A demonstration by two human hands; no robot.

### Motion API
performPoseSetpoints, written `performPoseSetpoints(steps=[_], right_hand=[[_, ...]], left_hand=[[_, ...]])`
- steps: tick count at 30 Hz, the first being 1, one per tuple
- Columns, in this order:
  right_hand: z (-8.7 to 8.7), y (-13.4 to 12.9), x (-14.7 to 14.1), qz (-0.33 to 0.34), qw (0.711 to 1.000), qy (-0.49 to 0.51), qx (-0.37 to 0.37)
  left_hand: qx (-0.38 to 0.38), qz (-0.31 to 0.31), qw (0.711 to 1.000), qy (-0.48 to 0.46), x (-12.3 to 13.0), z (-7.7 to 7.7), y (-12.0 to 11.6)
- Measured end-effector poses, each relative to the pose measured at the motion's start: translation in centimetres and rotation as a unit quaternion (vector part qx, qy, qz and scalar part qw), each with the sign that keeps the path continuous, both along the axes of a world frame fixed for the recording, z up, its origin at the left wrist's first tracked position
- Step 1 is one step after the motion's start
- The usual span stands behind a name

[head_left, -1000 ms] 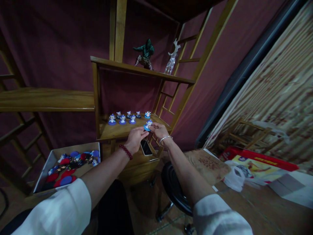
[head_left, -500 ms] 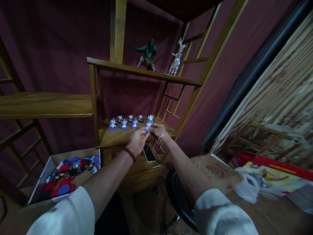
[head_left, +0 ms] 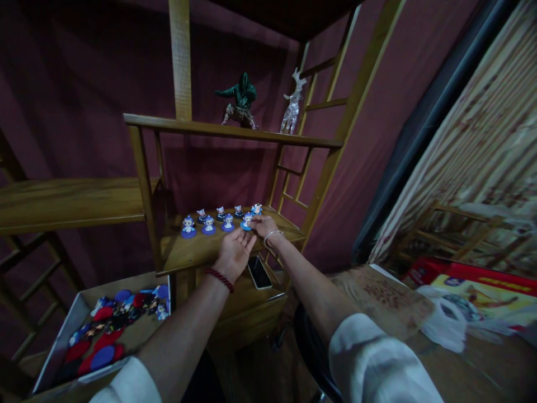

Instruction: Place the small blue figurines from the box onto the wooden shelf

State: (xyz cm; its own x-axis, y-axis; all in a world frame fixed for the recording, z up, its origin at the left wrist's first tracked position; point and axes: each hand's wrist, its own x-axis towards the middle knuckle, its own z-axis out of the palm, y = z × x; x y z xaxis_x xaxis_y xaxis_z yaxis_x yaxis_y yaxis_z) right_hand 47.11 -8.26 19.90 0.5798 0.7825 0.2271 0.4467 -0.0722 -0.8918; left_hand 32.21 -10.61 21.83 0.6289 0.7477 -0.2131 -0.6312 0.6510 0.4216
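We pinch the front blue-based figurine (head_left: 246,220) in our right hand (head_left: 264,226), just beside the purple-based figurines (head_left: 227,223); whether it touches the shelf (head_left: 178,256), we cannot tell. Our left hand (head_left: 234,254), loosely unfurled, waits near. We should keep it level.

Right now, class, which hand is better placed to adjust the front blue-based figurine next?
Probably the right hand: it holds the front blue-based figurine, while the left hand is open, palm up.
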Motion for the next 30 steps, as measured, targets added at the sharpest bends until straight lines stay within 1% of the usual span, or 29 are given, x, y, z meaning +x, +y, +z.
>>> performPoseSetpoints(steps=[6,15,24,30], right_hand=[[-0.4,0.8,0.7,0.018,1.0,-0.018,0.007],[-0.8,1.3,1.8,0.064,0.998,-0.028,-0.005],[-0.8,1.2,1.9,0.081,0.996,-0.03,-0.009],[-0.8,1.3,1.9,0.104,0.994,-0.01,-0.011]], left_hand=[[0.005,0.009,1.0,0.003,-0.1,-0.7,0.2],[0.011,0.013,1.0,0.015,0.6,-0.3,-0.2],[0.023,0.022,0.999,0.013,1.1,-0.4,-0.2],[0.028,0.023,0.999,0.012,1.2,-0.5,-0.2]])
